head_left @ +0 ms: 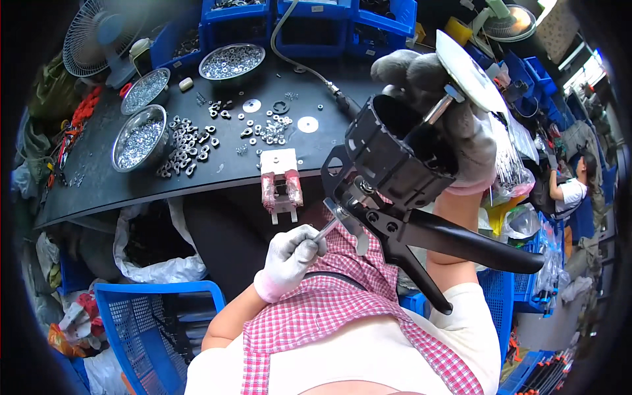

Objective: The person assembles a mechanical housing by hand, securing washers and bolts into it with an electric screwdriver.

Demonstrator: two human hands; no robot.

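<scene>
A black caulking gun (395, 155) with an open round cradle and two black handles (471, 240) is tilted in front of me, off the table's front edge. My right hand (471, 148), in a grey-white glove, wraps round the cradle's far side, beneath a round white disc (467, 69). A metal rod (438, 108) with a nut runs from that disc into the cradle. My left hand (293, 253), gloved too, is closed on the thin metal rod end (327, 229) that sticks out below the gun. Part of the right hand's grip is hidden.
Steel bowls (138, 139) of small metal parts stand on the dark table (217, 161), with loose fittings (187, 148) and washers beside them. A white fixture with red tape (278, 161) sits at the front edge. Blue bins (309, 33) line the back. A co-worker (571, 197) is at right.
</scene>
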